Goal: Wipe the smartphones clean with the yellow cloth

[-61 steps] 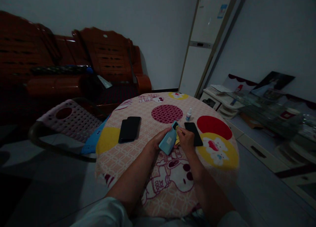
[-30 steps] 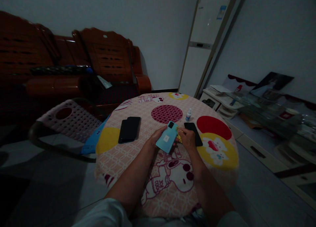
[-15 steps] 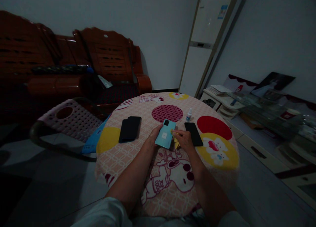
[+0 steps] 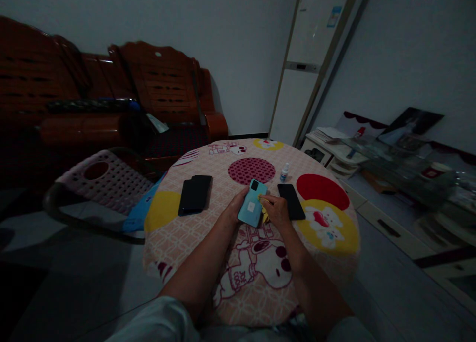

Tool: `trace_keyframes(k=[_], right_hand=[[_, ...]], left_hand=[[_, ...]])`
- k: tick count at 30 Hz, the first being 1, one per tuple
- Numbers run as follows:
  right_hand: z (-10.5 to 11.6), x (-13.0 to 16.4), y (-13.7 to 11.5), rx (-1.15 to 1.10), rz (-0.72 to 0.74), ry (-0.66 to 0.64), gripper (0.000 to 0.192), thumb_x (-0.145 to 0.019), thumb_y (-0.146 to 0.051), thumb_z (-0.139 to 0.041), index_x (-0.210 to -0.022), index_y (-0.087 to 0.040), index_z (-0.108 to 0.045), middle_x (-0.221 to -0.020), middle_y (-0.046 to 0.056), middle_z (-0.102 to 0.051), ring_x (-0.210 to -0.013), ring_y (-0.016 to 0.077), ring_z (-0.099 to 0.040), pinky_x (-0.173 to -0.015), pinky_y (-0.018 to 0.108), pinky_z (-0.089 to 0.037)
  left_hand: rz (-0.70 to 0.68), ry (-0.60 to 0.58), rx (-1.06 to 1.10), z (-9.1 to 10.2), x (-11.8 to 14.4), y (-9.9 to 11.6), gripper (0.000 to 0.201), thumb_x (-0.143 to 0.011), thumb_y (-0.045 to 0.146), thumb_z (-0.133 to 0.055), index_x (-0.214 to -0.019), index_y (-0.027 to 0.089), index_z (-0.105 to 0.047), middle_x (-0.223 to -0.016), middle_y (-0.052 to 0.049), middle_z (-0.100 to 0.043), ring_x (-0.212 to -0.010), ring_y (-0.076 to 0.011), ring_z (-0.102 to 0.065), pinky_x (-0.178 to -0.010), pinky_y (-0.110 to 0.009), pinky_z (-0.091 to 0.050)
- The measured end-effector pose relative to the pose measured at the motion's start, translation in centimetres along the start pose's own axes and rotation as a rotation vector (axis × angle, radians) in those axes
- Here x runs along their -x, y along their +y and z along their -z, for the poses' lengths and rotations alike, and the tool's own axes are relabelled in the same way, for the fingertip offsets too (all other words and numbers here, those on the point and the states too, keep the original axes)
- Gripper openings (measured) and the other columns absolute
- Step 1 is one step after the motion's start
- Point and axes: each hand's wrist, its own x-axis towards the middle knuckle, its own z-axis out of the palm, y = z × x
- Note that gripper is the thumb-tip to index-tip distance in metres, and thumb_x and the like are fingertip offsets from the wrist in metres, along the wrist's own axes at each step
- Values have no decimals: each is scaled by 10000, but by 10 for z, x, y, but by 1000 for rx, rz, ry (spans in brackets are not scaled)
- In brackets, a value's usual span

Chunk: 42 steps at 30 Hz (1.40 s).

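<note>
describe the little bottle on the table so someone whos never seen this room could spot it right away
On the round table with the pink cartoon tablecloth, look just right of the dark red dotted circle. There stands a small clear bottle with a blue label. It is the only upright thing there; the dark phones lie flat.

A home living room — wooden sofa (image 4: 111,99), cartoon-cloth table (image 4: 208,233).

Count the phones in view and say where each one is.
4. A teal phone in the left hand; two overlapping dark phones, one over another, lying left of it; one black phone beside the right hand. More could be hidden.
</note>
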Motion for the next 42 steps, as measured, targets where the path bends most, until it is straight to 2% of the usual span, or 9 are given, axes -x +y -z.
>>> trace_keyframes(k=[4, 9, 11, 18, 25, 30, 32, 37, 42], right_hand=[[2, -1, 2, 43, 22, 46, 251, -785, -285, -571, -909, -178, -761, -916, 64, -751, -830, 250, -704, -746, 323, -545], [-7, 4, -1, -37, 95, -110, 239, -784, -299, -597, -930, -195, -754, -939, 55, -748, -863, 249, -705, -782, 351, -551], [-9, 6, -4, -43, 101, -121, 232, -786, -298, -598, -935, -209, -752, -940, 51, -748, -872, 244, -704, -794, 353, -549], [-5, 4, -7, -23, 91, 67, 251, -806, -273, -558, -950, -196, -749, -972, 76, -741, -906, 237, -696, -816, 335, -542], [-7, 6, -9, -32, 145, -33, 233, -798, -279, -586, -955, -218, -746, -988, 52, -738, -927, 243, -694, -849, 362, -537], [-6, 4, -9, 4, 134, 115, 244, -819, -281, -564, -968, -212, -744, -986, 68, -738, -924, 244, -694, -850, 359, -535], [-5, 4, -8, 3, 130, 127, 245, -819, -291, -566, -969, -214, -745, -986, 67, -738, -923, 250, -695, -841, 360, -540], [-7, 7, -16, -17, 182, -9, 240, -816, -275, -575, -977, -213, -742, -993, 64, -737, -915, 242, -697, -830, 348, -543], [-10, 12, -29, 28, 231, -91, 240, -826, -251, -558, -978, -210, -740, -1001, 71, -735, -931, 229, -693, -851, 333, -530]], left_hand=[[12, -41, -14, -7, 1, -6, 633, -917, 561, -299, -1135, 44, -592, -881, -164, -702, -737, -263, -682, -757, -394, -511], [11, -115, -15, -9, 7, -3, 750, -891, 637, -233, -1130, 32, -605, -925, -198, -693, -787, -279, -681, -790, -402, -499], [14, -138, -8, -10, 9, -2, 779, -878, 662, -220, -1103, 32, -620, -910, -200, -695, -770, -274, -681, -771, -390, -504], [-17, -114, -57, -14, 3, -9, 646, -906, 601, -261, -974, 86, -644, -790, -148, -705, -670, -234, -684, -683, -341, -525], [20, -83, -61, -10, -3, -14, 689, -870, 654, -294, -932, 66, -647, -757, -165, -698, -633, -238, -680, -632, -329, -527], [4, -96, -74, -17, -2, -18, 648, -886, 621, -313, -973, 70, -643, -702, -130, -691, -578, -197, -659, -601, -281, -512], [-1, -92, -91, -19, -2, -19, 652, -889, 618, -307, -1004, 70, -640, -698, -124, -691, -561, -191, -650, -592, -274, -507], [70, -19, -117, -20, 1, -16, 738, -844, 701, -274, -931, 69, -646, -698, -142, -685, -581, -217, -655, -602, -311, -518], [23, -97, -67, -20, 5, -12, 725, -856, 691, -264, -922, 82, -652, -691, -133, -680, -584, -224, -657, -556, -303, -510]])
